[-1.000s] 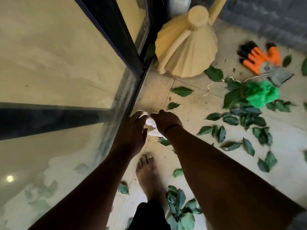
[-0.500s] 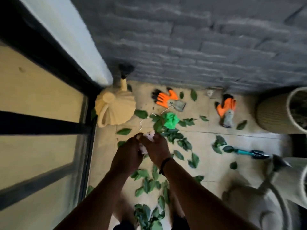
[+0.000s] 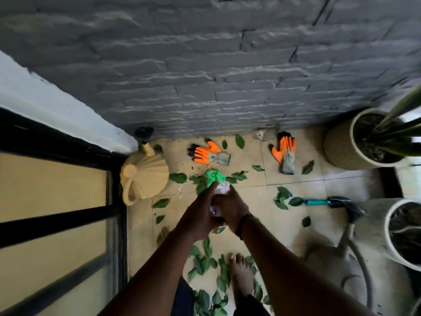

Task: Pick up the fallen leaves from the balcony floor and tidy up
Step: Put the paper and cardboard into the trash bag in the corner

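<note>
Both my hands meet in the middle of the view and hold a crumpled white bag [image 3: 220, 189] between them. My left hand [image 3: 200, 213] grips its left side and my right hand [image 3: 230, 207] grips its right side; most of the bag is hidden by my fingers. Green fallen leaves [image 3: 206, 263] lie scattered over the beige tiled floor [image 3: 257, 215], several near my bare foot [image 3: 241, 273] and more around a bright green crumpled bag [image 3: 215, 176] just beyond my hands.
Two orange and grey gloves [image 3: 208, 153] [image 3: 284, 153] lie by the grey brick wall [image 3: 205, 76]. A beige watering can [image 3: 143, 179] stands at the left by the glass door [image 3: 52, 213]. A teal trowel [image 3: 319, 202] and two plant pots [image 3: 341, 144] [image 3: 387, 229] are at the right.
I have risen and the view has swung up from the floor by the door to the wall. Both hands kept hold of the white bag and lifted it higher.
</note>
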